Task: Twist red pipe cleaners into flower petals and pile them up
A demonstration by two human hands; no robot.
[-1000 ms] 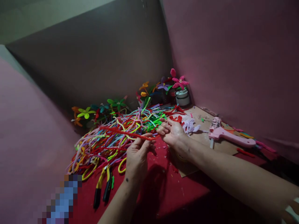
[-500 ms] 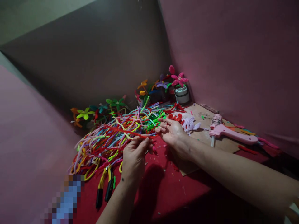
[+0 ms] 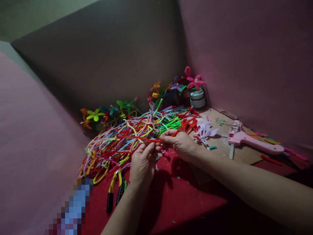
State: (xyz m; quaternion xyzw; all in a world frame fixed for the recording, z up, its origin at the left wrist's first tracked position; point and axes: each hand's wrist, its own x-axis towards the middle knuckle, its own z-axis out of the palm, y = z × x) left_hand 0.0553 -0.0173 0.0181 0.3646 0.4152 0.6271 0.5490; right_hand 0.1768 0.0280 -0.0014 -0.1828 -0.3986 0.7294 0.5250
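Note:
Between thumb and fingers, my left hand [image 3: 144, 160] pinches a red pipe cleaner [image 3: 138, 139] that stretches off to the left. Its right end meets my right hand [image 3: 179, 143], whose thumb and index finger are closed on it close to the left hand's fingertips. Directly behind the hands lies a large pile of pipe cleaners [image 3: 117, 133] in many colours, with a bundle of green ones [image 3: 170, 123] at its right side. Red looped pipe cleaners [image 3: 189, 124] and lilac looped ones [image 3: 206, 130] lie just beyond my right hand.
A pink hot glue gun [image 3: 256, 142] rests on a brown board [image 3: 222, 114] at the right. Pliers with yellow and black handles [image 3: 114, 189] lie left of my left wrist. Pipe-cleaner flowers [image 3: 95, 115] and a grey-white jar [image 3: 197, 99] stand at the back, before the walls.
My right hand has turned over and closed its thumb and index finger on the red pipe cleaner beside my left hand. The view has shifted, so the scene sits further right.

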